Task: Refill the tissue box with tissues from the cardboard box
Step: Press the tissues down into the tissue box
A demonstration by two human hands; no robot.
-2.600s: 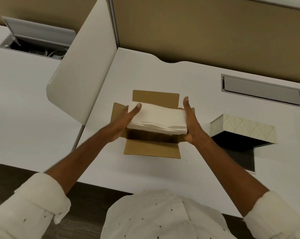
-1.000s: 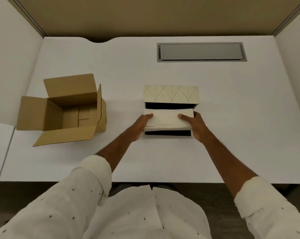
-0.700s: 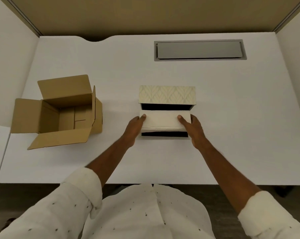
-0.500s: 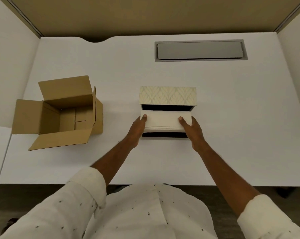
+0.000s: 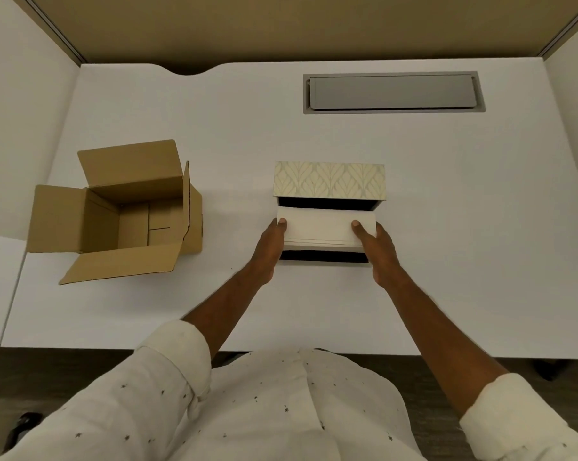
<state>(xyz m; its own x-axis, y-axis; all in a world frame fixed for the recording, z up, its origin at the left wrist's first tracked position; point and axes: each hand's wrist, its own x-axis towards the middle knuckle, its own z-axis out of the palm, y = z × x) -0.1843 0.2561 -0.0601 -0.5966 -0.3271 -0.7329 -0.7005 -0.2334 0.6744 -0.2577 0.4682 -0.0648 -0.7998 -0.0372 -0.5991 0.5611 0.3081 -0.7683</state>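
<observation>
From the head camera, I am holding the stack of tissues (image 5: 321, 227) at the centre of the frame, my left hand (image 5: 270, 247) clasping its left end and my right hand (image 5: 379, 249) clasping its right end, a thumb lying on top at each side. The stack is sitting over the dark opening of the tissue box (image 5: 329, 179), whose patterned lid is standing up behind it; whether the bottom sheets are already resting inside, I cannot tell.

I am judging the tissues to be light, soft and loosely layered, so they will likely sag or fan apart if I am gripping only the top sheets. Pinching the whole thickness at both short ends, as I am doing, looks like the safest hold, and pressing too hard will probably crumple the edges.

The cardboard box (image 5: 121, 211) is sitting at the left of the frame, well apart from my hands, flaps spread open and its inside showing bare brown bottom, with no tissues visible. Both boxes are resting on the white desk (image 5: 447, 227).
</observation>
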